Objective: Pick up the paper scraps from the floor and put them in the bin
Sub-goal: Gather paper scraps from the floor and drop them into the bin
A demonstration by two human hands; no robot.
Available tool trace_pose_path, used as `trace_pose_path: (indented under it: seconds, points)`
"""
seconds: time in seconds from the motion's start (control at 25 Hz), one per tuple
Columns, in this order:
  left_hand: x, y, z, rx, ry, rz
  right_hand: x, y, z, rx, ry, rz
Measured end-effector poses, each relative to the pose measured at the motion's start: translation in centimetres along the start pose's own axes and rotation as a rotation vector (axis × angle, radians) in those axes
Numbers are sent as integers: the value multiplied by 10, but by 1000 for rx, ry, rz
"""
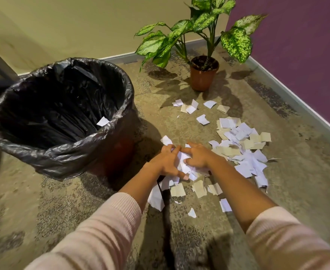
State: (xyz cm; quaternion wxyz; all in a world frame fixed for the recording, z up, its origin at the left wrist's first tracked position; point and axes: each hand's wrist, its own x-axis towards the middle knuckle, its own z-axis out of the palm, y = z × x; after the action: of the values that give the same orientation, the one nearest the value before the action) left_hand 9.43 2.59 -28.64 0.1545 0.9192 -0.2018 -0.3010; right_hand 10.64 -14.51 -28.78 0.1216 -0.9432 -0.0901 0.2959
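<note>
White and beige paper scraps (pixel 242 145) lie scattered over the floor in the middle and to the right. My left hand (pixel 168 161) and my right hand (pixel 198 156) are side by side, fingers curled round a bunch of scraps (pixel 183 162) held between them just above the floor. Some pieces hang and fall below the bunch. To the left stands the bin (pixel 66 152), lined with a black plastic bag, its mouth open. One white scrap (pixel 102 121) lies inside against the liner near the right rim.
A potted plant (pixel 204 75) with large spotted leaves stands in the corner behind the scraps. A beige wall runs along the back and a purple wall along the right. The floor is mottled carpet.
</note>
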Motion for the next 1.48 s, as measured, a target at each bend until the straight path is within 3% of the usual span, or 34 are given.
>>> trace_pose_path:
  seconds: [0.48, 0.64, 0.8, 1.2, 1.48]
  points:
    - [30, -13, -12, 152, -89, -80, -12, -6, 1, -162, -227, 118]
    - [35, -15, -9, 151, -122, -105, -8, -4, 6, -172, -196, 101]
    - [23, -21, 0, -58, 3, -32, -20, 0, 10, -121, -137, 41]
    - [2, -4, 16, 66, 234, 5, -29, -2, 19, -177, -6, 9]
    - [-19, 17, 35, -21, 341, -94, -48, -10, 41, -142, 204, 71]
